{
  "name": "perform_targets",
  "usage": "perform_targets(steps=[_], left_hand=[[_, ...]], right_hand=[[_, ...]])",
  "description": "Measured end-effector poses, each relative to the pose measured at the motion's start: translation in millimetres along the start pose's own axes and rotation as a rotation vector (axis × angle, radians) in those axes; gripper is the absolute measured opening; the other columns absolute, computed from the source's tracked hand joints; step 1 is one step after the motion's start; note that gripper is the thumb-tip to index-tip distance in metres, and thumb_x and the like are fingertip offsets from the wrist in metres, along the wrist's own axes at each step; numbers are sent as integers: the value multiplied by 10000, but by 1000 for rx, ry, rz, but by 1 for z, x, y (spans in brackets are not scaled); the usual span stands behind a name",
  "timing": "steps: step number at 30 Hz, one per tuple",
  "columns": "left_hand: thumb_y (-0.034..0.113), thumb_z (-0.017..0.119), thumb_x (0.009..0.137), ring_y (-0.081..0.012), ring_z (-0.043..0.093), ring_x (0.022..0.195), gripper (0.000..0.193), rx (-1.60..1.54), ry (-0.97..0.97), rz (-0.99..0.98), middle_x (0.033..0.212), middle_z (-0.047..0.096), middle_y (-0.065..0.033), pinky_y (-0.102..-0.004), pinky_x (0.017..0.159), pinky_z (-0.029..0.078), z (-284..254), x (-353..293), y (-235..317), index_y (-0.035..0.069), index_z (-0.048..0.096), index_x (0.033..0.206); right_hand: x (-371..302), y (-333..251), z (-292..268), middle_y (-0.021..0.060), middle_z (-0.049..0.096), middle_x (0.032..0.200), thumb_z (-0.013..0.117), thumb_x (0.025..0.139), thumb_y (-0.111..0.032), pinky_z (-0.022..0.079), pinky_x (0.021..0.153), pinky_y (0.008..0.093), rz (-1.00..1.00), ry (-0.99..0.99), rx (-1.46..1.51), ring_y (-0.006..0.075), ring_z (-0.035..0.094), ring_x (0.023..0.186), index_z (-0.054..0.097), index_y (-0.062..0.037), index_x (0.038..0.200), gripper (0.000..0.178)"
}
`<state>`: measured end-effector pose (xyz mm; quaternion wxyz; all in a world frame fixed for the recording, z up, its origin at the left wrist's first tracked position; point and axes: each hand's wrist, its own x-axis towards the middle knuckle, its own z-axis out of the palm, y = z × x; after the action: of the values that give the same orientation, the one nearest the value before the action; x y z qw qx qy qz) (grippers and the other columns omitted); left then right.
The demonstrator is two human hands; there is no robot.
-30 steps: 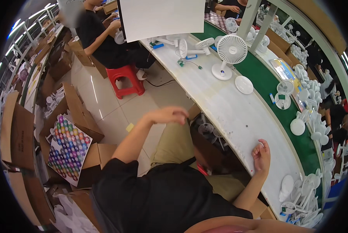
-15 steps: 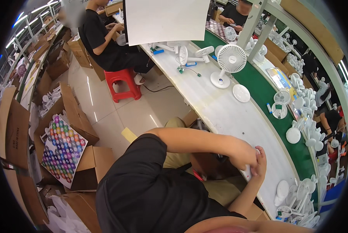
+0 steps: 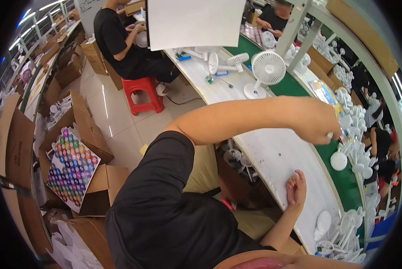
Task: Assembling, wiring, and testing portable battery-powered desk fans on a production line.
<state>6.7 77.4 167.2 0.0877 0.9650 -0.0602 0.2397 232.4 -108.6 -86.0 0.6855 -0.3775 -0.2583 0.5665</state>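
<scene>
While the right hand (image 3: 296,189) rests loosely curled and empty on the white bench (image 3: 277,152), the left hand (image 3: 315,120) reaches farther right, fingers pinched on a small white part (image 3: 330,134) beside the fan bases (image 3: 344,154)

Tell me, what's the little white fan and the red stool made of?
The white fan looks like smooth moulded plastic: glossy, with a thin ribbed grille. The red stool also seems plastic: one even colour, shiny top, thick moulded legs. Neither is certain from this view.
</scene>
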Motion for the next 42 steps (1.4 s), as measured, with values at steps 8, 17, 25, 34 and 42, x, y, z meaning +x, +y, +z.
perform_targets(steps=[8, 17, 25, 34, 42], left_hand=[[174, 608, 821, -315, 638, 646, 167, -139, 220, -31, 754, 697, -94, -377, 605, 492, -25, -39, 2, 73, 696, 920], [219, 589, 843, -365, 639, 819, 316, -108, -792, -226, 1012, 687, -156, -444, 731, 520, 87, -59, 45, 85, 635, 1125], [156, 563, 846, -356, 603, 690, 156, -351, -227, -343, 817, 683, -144, -428, 653, 472, 184, -34, -41, 36, 642, 908], [217, 534, 875, -362, 567, 652, 188, 73, 17, -524, 759, 627, -136, -425, 627, 454, 237, -55, -76, 40, 552, 813], [173, 561, 846, -334, 526, 601, 147, 11, -47, -539, 700, 587, -113, -400, 593, 429, 236, -46, -85, 42, 531, 786]], right_hand=[[-2, 2, 12, 18, 487, 710, 539, 957, -76, 408, 585, 218, -19, 94, -116, 110, 467, 625, 504, -40, 1192, 240], [-8, -18, 31, 28, 519, 726, 516, 899, -22, 427, 587, 224, 99, 165, -438, 119, 487, 614, 563, -36, 1150, 256], [10, -125, 29, 25, 552, 733, 514, 937, -111, 438, 626, 231, -425, 306, -792, 115, 505, 665, 629, -32, 1073, 195], [66, -227, -15, 44, 589, 787, 574, 837, -10, 441, 658, 221, -1015, 412, -459, 116, 526, 692, 625, -8, 1085, 253], [107, -227, -139, 88, 613, 900, 632, 859, -131, 456, 727, 221, -847, 1048, -408, 141, 561, 776, 629, -21, 1117, 281]])
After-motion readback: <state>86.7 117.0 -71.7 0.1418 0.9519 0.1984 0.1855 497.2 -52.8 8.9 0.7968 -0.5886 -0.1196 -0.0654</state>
